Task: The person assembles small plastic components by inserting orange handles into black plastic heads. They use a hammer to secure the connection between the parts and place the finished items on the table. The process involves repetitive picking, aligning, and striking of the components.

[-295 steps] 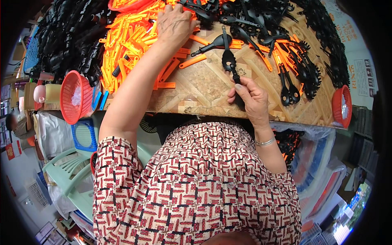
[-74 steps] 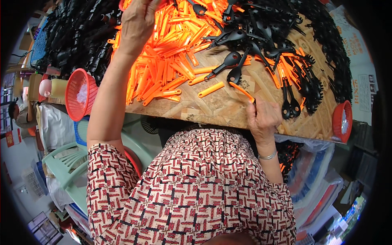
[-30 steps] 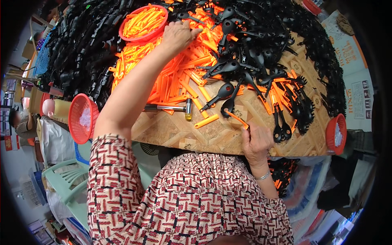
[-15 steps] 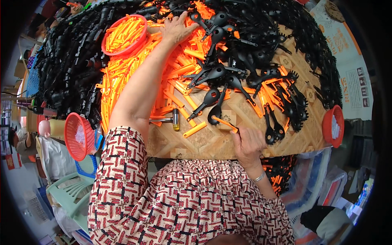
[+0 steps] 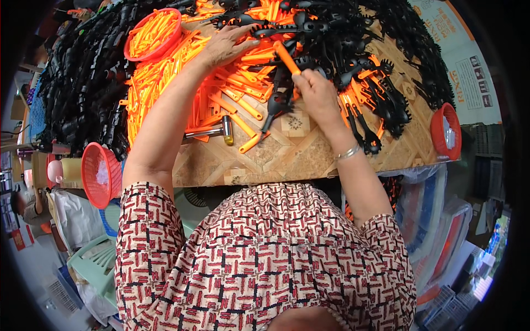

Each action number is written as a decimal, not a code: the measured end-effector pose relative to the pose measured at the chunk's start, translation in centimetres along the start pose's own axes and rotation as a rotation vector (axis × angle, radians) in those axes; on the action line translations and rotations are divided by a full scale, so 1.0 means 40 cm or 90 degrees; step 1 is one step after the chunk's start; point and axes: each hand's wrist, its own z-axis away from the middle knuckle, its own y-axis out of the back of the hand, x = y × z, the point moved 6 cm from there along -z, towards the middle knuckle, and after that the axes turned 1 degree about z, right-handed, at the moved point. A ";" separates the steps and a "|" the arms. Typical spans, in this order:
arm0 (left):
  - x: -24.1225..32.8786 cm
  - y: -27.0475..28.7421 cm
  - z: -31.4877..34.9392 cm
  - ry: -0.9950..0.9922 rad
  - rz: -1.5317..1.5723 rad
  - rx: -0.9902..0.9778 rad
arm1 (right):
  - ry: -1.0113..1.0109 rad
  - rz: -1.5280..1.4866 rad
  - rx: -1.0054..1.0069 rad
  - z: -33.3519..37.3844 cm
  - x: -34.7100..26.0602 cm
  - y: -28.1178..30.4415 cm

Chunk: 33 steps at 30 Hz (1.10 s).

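My left hand [image 5: 225, 46] reaches across the heap of orange plastic handles [image 5: 165, 83]. Its fingers are stretched out and apart, with the tips at a black toothed pasta server [image 5: 265, 31]. In my right hand [image 5: 317, 94] is one orange handle [image 5: 286, 57], gripped at its near end and pointing up to the left. What its far tip touches among the black utensils cannot be made out. Below the hands, a black spoon head [image 5: 277, 105] looks blurred. A small metal hammer [image 5: 227, 130] with a yellow face lies by my left forearm.
A red basket [image 5: 178, 41] full of orange handles stands on the heap. Black utensil parts [image 5: 83, 83] are piled along the left and far side. Orange-handled black utensils [image 5: 381, 105] lie at right. Red baskets [image 5: 91, 176] [image 5: 436, 135] flank the wooden-patterned tabletop [image 5: 309, 157].
My right hand has moved up and away from the table's front edge, carrying the orange handle into the utensils. My left hand has drawn slightly back and left. The view has shifted.
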 end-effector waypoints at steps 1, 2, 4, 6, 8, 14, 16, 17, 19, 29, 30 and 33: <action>0.011 0.002 0.007 -0.027 0.005 -0.025 | -0.096 -0.140 -0.033 -0.017 0.025 -0.011; 0.020 0.007 0.012 -0.054 0.010 -0.049 | -0.112 -0.227 -0.022 -0.037 0.026 -0.008; 0.028 0.012 0.035 -0.124 -0.003 -0.083 | 0.013 -0.174 0.005 -0.084 0.004 0.004; 0.051 0.002 0.070 -0.192 -0.106 -0.042 | 0.099 -0.156 0.044 -0.140 -0.005 0.008; 0.106 -0.004 0.092 -0.236 -0.222 -0.080 | 0.165 -0.153 0.078 -0.194 -0.012 0.025; 0.228 0.015 0.153 -0.122 -0.319 -0.019 | 0.151 -0.128 0.049 -0.231 -0.066 0.102; 0.244 0.001 0.187 -0.120 -0.219 -0.016 | 0.134 -0.117 0.081 -0.171 -0.061 0.123; 0.246 -0.014 0.199 -0.118 -0.167 -0.016 | 0.141 -0.112 0.082 -0.128 -0.055 0.128; 0.256 -0.053 0.223 -0.163 -0.205 -0.012 | 0.165 -0.103 0.076 -0.034 -0.040 0.124; 0.212 -0.015 0.160 -0.113 -0.355 0.114 | -0.182 -0.377 -0.092 0.291 0.053 0.068; 0.266 -0.018 0.186 -0.172 -0.273 0.150 | -0.196 -0.388 -0.077 0.296 0.067 0.071; 0.404 -0.100 0.265 -0.237 -0.113 -0.004 | -0.211 -0.444 -0.043 0.294 0.104 0.078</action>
